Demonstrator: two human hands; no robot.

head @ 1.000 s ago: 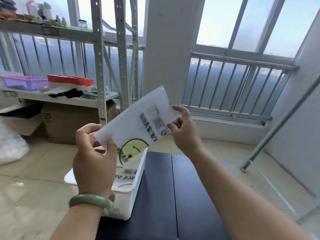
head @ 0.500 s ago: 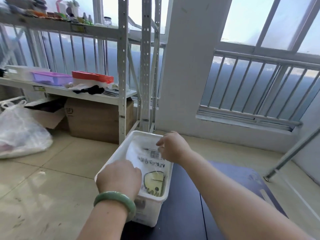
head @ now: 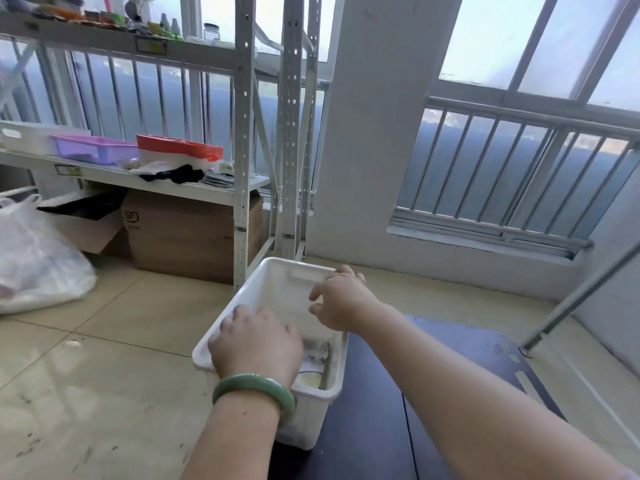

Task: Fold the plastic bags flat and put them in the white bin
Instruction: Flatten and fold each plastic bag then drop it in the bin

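Note:
The white bin (head: 273, 292) stands at the left edge of a dark table (head: 450, 358). A folded plastic bag (head: 317, 355) with grey and yellow print lies flat on the bin's bottom, mostly hidden behind my left hand. My left hand (head: 256, 341), with a green bangle on the wrist, hovers over the bin's near left side with relaxed fingers pointing down, holding nothing. My right hand (head: 341, 299) is above the bin's far right rim, its fingers loosely curled and empty.
A metal shelf rack (head: 242, 168) with trays stands behind the bin, cardboard boxes (head: 187, 233) under it. A full white plastic sack (head: 38, 261) lies on the tiled floor at left. A pillar (head: 374, 133) and barred windows are behind.
The folded bag, held up in both hands a second ago, went down into the bin. Both hands have let go of it and risen slightly.

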